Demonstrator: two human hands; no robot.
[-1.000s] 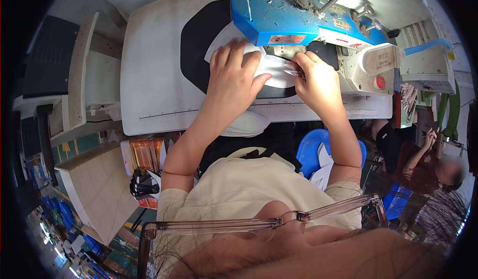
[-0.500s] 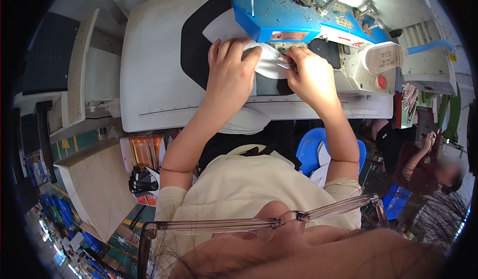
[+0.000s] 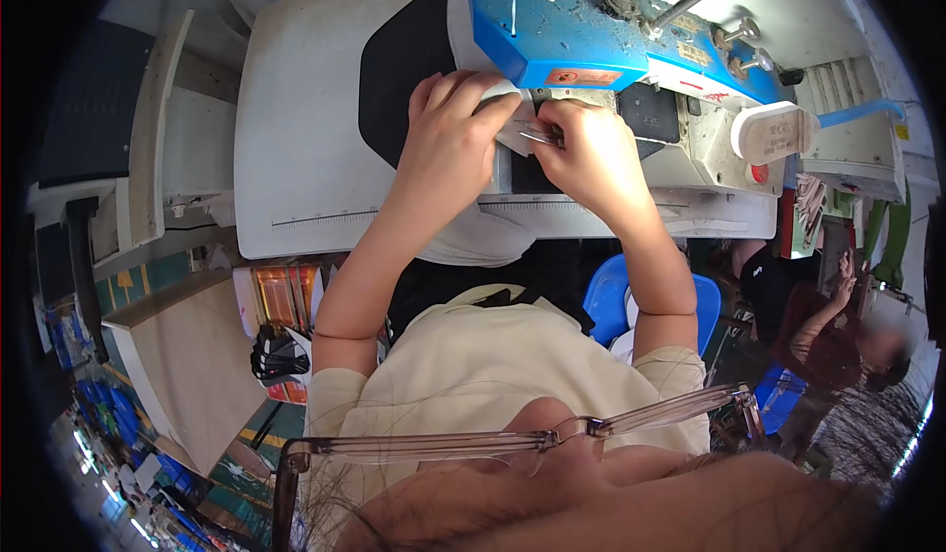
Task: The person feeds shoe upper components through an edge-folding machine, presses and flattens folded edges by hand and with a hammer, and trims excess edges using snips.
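Under the blue machine head (image 3: 562, 54), a thin white piece (image 3: 514, 136), like cut fabric, lies partly hidden by my hands. My left hand (image 3: 448, 123) has its fingers curled over this piece, with the thumb against its edge near the machine. Closed around a small shiny metal tool (image 3: 535, 135) is my right hand (image 3: 588, 153); the tool's pointed tips face left onto the white piece. Whether it is tweezers or snips, I cannot tell. A black octagonal plate (image 3: 399, 69) is set in the pale worktable (image 3: 296, 128) left of my left hand.
Stacked white pieces (image 3: 478, 240) overhang the table's front edge by my lap. A blue plastic container (image 3: 606, 301) with white pieces stands below right. The machine's pale block (image 3: 774, 133) and blue hose are at right. Another person (image 3: 823, 330) sits farther right.
Both hands have shifted slightly left. The white piece has turned, its far end moving right towards the machine head. The metal tool has moved left with my right hand.
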